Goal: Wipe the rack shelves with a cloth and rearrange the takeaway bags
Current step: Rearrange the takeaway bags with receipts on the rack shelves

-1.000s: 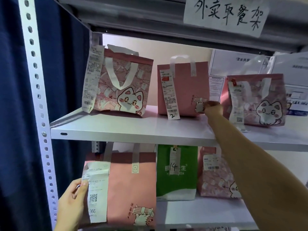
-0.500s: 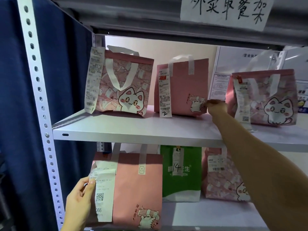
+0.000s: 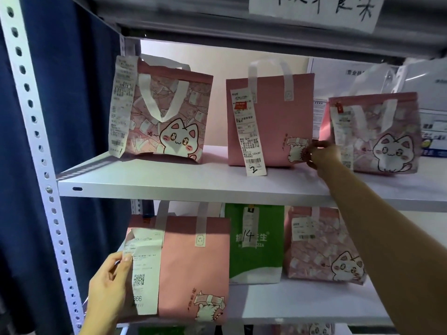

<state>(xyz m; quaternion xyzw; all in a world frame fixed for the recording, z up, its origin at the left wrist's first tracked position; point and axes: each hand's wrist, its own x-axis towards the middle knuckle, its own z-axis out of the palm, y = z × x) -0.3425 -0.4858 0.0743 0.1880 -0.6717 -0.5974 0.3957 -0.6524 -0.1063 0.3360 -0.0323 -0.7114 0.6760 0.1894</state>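
On the upper shelf (image 3: 183, 182) stand three pink takeaway bags: a cat-print bag (image 3: 169, 117) at the left, a plain pink bag (image 3: 273, 122) in the middle, another cat-print bag (image 3: 377, 134) at the right. My right hand (image 3: 323, 154) reaches up and pinches the lower right edge of the middle bag. On the lower shelf (image 3: 302, 303) a large pink bag (image 3: 193, 269) stands at the front left. My left hand (image 3: 108, 288) grips its left side, thumb on the receipt (image 3: 145, 269). No cloth is visible.
A green bag (image 3: 256, 243) marked 14 and a pink cat bag (image 3: 324, 247) stand further back on the lower shelf. A white perforated upright (image 3: 36, 141) and a dark blue curtain (image 3: 72, 117) lie left. A handwritten paper sign (image 3: 314, 10) hangs above.
The view has moved closer to the rack. My right hand shifted slightly along the middle bag's right edge, and the bag sits a little further left. My left hand keeps its hold.
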